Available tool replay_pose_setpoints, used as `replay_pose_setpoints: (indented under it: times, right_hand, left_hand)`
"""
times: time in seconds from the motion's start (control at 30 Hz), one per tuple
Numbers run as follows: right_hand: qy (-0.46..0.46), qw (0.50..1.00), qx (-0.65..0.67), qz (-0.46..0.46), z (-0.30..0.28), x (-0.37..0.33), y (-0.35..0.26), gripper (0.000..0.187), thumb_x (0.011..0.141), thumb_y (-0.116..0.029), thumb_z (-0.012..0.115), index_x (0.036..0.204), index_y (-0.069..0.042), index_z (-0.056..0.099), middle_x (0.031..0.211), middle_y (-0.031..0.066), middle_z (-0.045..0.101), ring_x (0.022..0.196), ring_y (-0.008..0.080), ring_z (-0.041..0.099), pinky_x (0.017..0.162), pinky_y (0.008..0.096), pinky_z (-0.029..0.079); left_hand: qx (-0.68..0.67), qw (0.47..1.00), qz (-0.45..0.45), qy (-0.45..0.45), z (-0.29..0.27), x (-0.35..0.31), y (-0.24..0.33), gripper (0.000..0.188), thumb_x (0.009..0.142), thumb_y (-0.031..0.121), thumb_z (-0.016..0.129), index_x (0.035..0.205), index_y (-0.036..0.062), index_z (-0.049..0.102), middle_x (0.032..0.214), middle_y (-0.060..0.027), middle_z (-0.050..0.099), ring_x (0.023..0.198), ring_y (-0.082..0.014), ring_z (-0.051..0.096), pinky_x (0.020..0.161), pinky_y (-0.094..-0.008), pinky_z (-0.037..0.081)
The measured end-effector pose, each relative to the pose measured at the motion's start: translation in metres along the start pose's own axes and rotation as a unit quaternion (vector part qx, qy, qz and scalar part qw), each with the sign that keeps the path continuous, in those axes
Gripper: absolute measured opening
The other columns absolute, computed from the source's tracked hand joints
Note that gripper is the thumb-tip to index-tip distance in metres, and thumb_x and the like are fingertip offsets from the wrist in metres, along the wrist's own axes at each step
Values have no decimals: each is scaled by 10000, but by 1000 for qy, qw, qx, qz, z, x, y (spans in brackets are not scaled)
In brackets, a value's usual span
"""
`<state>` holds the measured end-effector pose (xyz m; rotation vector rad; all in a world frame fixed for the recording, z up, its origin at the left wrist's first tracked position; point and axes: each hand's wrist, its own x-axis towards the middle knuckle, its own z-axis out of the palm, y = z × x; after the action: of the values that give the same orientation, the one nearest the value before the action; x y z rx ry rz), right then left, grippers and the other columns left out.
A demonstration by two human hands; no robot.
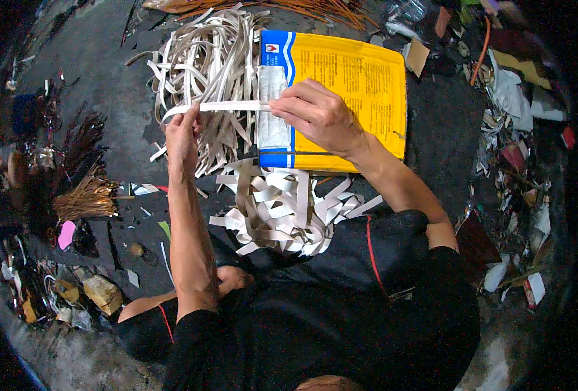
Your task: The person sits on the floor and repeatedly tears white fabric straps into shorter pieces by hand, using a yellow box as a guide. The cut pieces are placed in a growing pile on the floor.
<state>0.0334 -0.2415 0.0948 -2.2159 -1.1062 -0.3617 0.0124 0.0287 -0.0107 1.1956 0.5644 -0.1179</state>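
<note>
A narrow white strip (pixel 230 106) stretches level between my two hands. The fingers of my left hand (pixel 183 138) pinch it near its left end, over a heap of long whitish strips (pixel 204 62). At its other end, my right hand (pixel 321 118) grips it with bent fingers above a yellow and blue panel (pixel 361 72) with printing on it. A white folded pad (pixel 273 133) lies on the panel's blue left part, beneath the strip. Closer to my body, wider white strips (pixel 282 202) lie in a loose, curled pile by my lap.
A brush-like bundle of brown bristles (pixel 88 197) lies on the dark floor at left, near a pink scrap (pixel 66 234). Mixed litter (pixel 514 98) runs along the right side. Crumpled scraps (pixel 103 293) lie at lower left. Long orange-brown stalks (pixel 269 8) cross the far edge.
</note>
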Motion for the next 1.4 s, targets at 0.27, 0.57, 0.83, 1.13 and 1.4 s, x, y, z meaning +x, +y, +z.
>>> replay_pose_setpoints:
  times: [0.27, 0.57, 0.83, 1.13, 1.4]
  right_hand:
    - [-44, 994, -94, -24, -4, -4, -9, 234, 741, -16, 699, 973, -21, 668, 886, 82, 607, 781, 219, 592, 674, 319, 503]
    - [-60, 993, -77, 67, -27, -8, -26, 344, 793, -110, 680, 1133, -94, 639, 979, 87, 580, 867, 270, 578, 760, 353, 470]
    - [-254, 912, 305, 104, -44, -37, -68, 206, 864, -133, 638, 1030, -12, 647, 925, 136, 626, 895, 277, 617, 791, 367, 485]
    - [-304, 902, 101, 291, 77, -171, -54, 387, 874, -331, 582, 917, 54, 587, 916, 275, 583, 868, 431, 580, 750, 505, 447]
    - [-447, 813, 313, 203, -58, -67, -79, 411, 917, -367, 538, 1183, -57, 572, 1157, 221, 595, 1037, 351, 597, 929, 430, 458]
  left_hand:
    - [8, 1000, 22, 9, -15, 2, 6, 171, 883, 229, 677, 841, 74, 618, 683, 23, 567, 546, -43, 442, 497, -203, 319]
    - [-173, 980, 77, -53, 36, -27, 101, 304, 946, 246, 565, 1089, -24, 564, 944, -86, 622, 890, -183, 614, 781, -285, 508]
    - [279, 908, 312, 36, 40, -9, 110, 595, 898, 408, 620, 1298, -15, 493, 1088, -191, 641, 995, -251, 617, 843, -325, 478]
    - [200, 959, 104, -174, 53, -86, 92, 259, 947, 230, 566, 1093, 33, 649, 876, 1, 624, 777, -65, 529, 707, -210, 414]
    - [277, 784, 46, -553, 102, -143, 70, 443, 963, 380, 531, 1200, 6, 543, 1049, -88, 617, 947, -171, 576, 841, -299, 464]
